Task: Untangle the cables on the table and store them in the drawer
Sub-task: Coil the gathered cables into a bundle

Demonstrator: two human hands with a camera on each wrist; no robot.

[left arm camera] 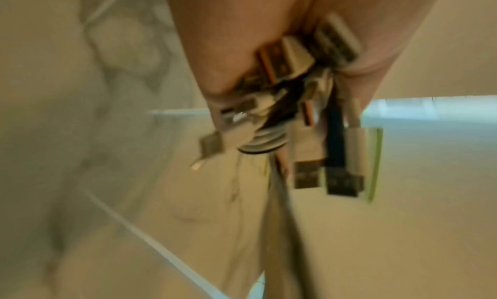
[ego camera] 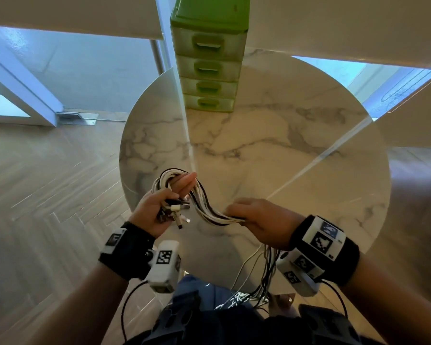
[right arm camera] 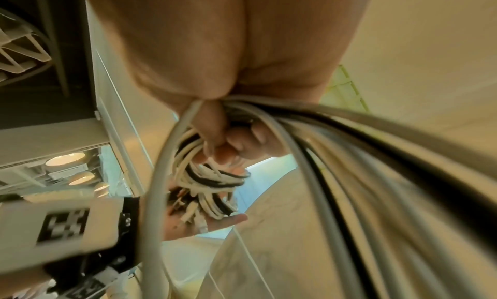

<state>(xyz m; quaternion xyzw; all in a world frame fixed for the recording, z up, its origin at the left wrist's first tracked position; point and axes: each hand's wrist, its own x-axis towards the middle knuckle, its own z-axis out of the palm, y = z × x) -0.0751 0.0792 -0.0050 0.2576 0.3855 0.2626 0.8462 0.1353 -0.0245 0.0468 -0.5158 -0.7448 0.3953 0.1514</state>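
A bundle of white and black cables (ego camera: 204,202) runs between my two hands above the near edge of the round marble table (ego camera: 296,150). My left hand (ego camera: 164,200) grips the coiled end, and the loops wrap round its fingers. Several USB plugs (left arm camera: 322,167) stick out from its palm. My right hand (ego camera: 249,215) is curled round the straight run of cables (right arm camera: 349,155), whose loose ends hang off the table edge towards my lap. The green drawer unit (ego camera: 209,61) stands at the far side of the table, all its drawers closed.
The tabletop between my hands and the drawer unit is bare marble. Wooden herringbone floor (ego camera: 47,195) lies to the left and glass doors (ego camera: 35,78) beyond it. Loose cable ends (ego camera: 259,282) dangle below the table's near edge.
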